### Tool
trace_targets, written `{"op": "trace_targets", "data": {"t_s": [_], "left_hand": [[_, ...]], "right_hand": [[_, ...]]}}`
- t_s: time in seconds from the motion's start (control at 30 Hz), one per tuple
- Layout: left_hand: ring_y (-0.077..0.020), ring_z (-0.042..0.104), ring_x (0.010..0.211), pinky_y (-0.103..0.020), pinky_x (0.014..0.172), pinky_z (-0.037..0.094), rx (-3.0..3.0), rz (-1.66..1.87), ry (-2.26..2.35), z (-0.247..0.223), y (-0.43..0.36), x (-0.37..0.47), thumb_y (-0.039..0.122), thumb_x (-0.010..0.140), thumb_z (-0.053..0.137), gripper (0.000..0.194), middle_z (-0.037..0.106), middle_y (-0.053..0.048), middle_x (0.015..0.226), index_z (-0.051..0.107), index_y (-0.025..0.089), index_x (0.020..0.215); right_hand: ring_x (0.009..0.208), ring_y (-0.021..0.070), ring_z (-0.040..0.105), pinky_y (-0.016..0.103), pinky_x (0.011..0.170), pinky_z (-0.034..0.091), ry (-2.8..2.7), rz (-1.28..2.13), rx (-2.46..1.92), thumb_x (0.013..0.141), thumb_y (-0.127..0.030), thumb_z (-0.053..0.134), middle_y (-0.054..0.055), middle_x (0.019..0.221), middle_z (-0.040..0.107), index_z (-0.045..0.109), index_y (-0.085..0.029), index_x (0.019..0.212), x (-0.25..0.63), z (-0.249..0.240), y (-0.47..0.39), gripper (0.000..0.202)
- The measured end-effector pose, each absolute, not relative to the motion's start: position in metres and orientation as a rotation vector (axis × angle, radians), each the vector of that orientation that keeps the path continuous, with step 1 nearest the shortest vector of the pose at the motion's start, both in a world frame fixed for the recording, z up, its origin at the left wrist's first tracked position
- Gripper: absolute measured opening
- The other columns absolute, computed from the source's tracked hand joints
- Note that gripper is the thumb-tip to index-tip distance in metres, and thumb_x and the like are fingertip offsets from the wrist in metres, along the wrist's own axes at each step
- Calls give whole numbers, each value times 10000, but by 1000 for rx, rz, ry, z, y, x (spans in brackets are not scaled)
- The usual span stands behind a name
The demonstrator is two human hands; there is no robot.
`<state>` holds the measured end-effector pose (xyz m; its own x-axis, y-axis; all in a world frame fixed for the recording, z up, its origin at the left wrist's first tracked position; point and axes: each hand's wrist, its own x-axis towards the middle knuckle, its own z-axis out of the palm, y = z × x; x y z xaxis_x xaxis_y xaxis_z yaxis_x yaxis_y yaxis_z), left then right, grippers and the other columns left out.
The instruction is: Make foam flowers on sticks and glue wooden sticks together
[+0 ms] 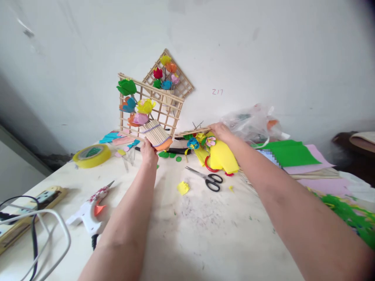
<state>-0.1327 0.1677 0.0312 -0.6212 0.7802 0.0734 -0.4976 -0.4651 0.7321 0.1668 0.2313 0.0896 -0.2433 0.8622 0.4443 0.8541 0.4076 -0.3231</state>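
A wooden lattice (164, 113) with green, blue, yellow, pink and orange paper flowers stands tilted above the far part of the table. My left hand (149, 150) is closed on it at the base of its stick basket (155, 132). Behind it, a second flower lattice (183, 84) is against the wall. My right hand (221, 132) is at the far side, closed on the end of a flat wooden stick frame (195, 132). Blue, yellow and pink flowers (192, 143) lie just below that frame, beside yellow paper (224, 156). The fingertips of my right hand are partly hidden.
Black scissors (212, 181) and a yellow scrap (183, 188) lie mid-table. On the left are yellow tape (92, 155), a glue gun (92, 210), and a power strip (47, 199) with cables. On the right are a plastic bag (252, 125), green sheets (290, 156) and green scraps (348, 214).
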Motion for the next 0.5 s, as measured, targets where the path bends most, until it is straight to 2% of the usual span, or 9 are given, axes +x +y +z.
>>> {"op": "trace_targets", "data": {"t_s": [0.17, 0.33, 0.5], "left_hand": [[-43, 387, 427, -162, 427, 267, 546, 2128, 870, 33, 167, -133, 445, 706, 634, 335, 412, 89, 508, 443, 172, 675], [-42, 412, 447, -161, 444, 284, 536, 2148, 845, 36, 165, -135, 429, 697, 634, 328, 430, 83, 534, 431, 174, 670], [-29, 334, 399, -168, 415, 224, 512, 2156, 841, 36, 164, -136, 420, 690, 642, 350, 367, 98, 496, 399, 175, 633]], "right_hand": [[847, 210, 604, 266, 719, 394, -2212, -285, -1562, 835, -206, 488, 77, 895, 694, 691, -216, 960, 163, 112, 239, 239], [748, 189, 582, 258, 636, 374, -2111, -293, -1588, 865, -293, 477, 83, 821, 679, 685, -188, 927, 160, 134, 243, 242], [698, 178, 557, 257, 604, 369, -2022, -273, -1580, 844, -315, 510, 70, 754, 653, 681, -169, 865, 160, 140, 254, 225]]}}
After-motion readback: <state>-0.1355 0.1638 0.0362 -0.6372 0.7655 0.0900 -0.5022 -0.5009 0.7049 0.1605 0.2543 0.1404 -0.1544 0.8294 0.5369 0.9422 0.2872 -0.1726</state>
